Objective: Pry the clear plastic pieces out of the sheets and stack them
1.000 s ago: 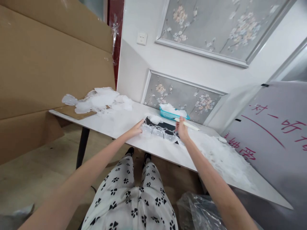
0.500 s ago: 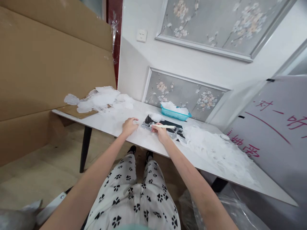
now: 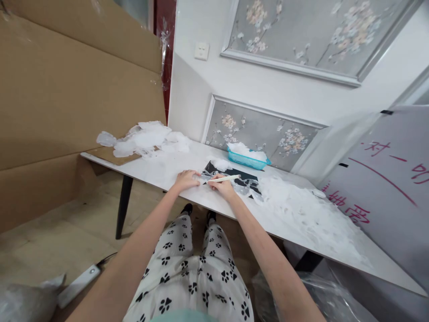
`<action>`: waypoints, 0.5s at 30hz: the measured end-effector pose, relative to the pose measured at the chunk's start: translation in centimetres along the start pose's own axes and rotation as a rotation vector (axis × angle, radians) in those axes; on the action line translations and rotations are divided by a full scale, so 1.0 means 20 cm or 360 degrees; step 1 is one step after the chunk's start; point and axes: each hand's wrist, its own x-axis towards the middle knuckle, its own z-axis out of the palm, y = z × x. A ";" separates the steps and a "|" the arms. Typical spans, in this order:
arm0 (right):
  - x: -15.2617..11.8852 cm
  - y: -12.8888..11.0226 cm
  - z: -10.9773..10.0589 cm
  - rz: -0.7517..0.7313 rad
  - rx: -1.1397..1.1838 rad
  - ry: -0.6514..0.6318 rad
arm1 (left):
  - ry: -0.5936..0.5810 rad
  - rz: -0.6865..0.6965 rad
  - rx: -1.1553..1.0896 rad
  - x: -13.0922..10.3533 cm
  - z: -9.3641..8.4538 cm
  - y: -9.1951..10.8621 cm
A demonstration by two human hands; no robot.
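Note:
My right hand (image 3: 221,187) is closed around a slim, pale pen-shaped knife (image 3: 226,178), its dark tip pointing left toward my other hand. My left hand (image 3: 187,180) rests at the table's near side, its fingertips on a small translucent plastic piece (image 3: 202,177) by the tip; fingers partly hide it. Just beyond both hands lies a black mat (image 3: 244,173), strewn with clear, crinkled plastic scraps (image 3: 243,188). A small heap of white pieces (image 3: 221,164) sits on its far edge.
A blue basket (image 3: 248,160) of white pieces stands against the wall. Thin white pieces spread over the table's right side (image 3: 301,210); another pile (image 3: 144,138) lies at the left on cardboard. A whiteboard (image 3: 385,188) borders the right, tall cardboard (image 3: 80,85) the left.
My left hand has flattened and moved closer to my right hand. The knife has tilted, its tip now lower and left, close to the left fingertips. The view has shifted slightly.

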 end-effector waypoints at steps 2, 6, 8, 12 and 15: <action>0.00 0.00 0.00 -0.0023 -0.0033 -0.0004 | 0.0003 0.0002 0.0003 0.00 0.00 0.00; -0.01 -0.01 0.00 -0.0060 -0.0082 -0.0001 | 0.0007 0.0009 0.0005 0.00 0.00 0.00; -0.01 -0.01 0.00 -0.0075 -0.0095 0.0006 | 0.0011 0.0015 0.0004 0.00 0.00 0.00; -0.01 -0.01 0.00 -0.0098 -0.0125 0.0027 | 0.0022 0.0022 -0.0005 0.00 0.01 -0.01; -0.01 -0.01 -0.01 -0.0105 -0.0150 0.0022 | 0.0036 0.0025 -0.0021 0.01 0.02 -0.01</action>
